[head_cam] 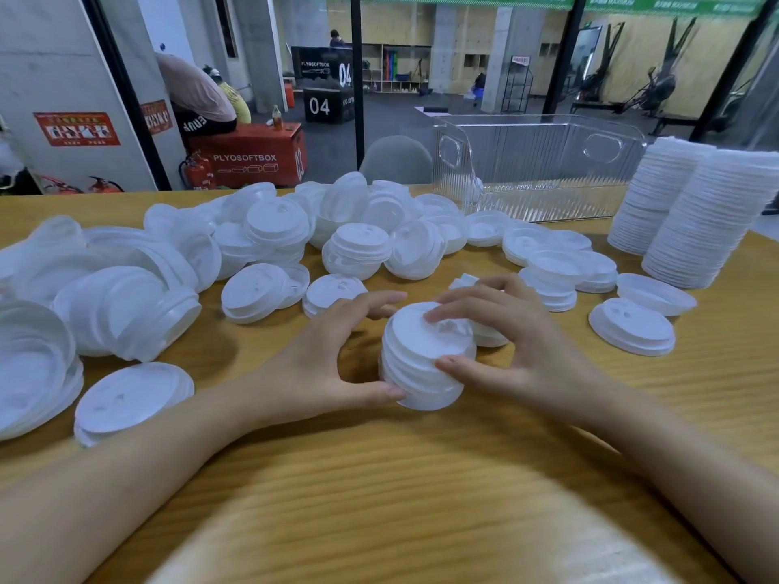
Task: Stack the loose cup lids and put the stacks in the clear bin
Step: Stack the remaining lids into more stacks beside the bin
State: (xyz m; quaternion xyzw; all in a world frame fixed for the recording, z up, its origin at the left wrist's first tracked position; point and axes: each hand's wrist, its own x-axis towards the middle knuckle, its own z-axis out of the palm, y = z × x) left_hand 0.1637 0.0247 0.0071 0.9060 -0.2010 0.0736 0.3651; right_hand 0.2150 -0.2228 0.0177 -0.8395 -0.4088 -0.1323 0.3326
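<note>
lid stack, a short one, sits on the wooden table in front of the clear bin, well apart from it. the left hand curls round the stack's left side, thumb at its base. the right hand grips the other side, fingertips on the top lid. loose lids lie heaped left of the bin and along its front wall. two tall stacks stand just right of the bin. behind the bin lies a gym floor, with a red plyo box and fire extinguishers off to the bin's left.
</note>
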